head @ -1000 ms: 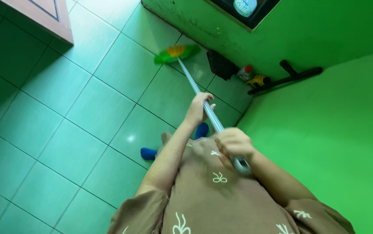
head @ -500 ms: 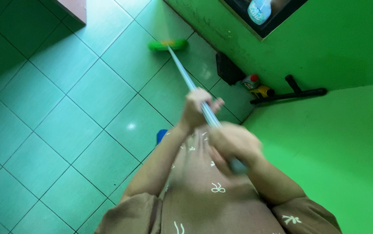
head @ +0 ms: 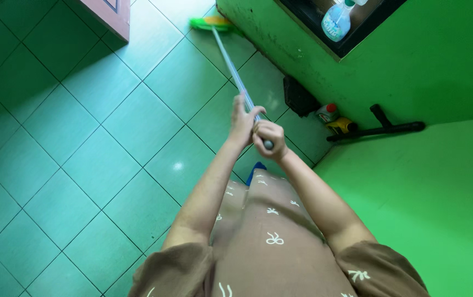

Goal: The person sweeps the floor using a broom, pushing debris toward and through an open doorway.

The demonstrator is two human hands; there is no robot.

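Both hands, left hand (head: 243, 122) and right hand (head: 270, 135), are clenching the broom handle (head: 231, 69), now stretched farther, pushing the green broom head (head: 209, 23) along the far wall (head: 280, 49).

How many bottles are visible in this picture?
3: a spray bottle in the dark wall niche, a red-capped bottle and a yellow bottle on the floor in the corner. Others may be hidden.
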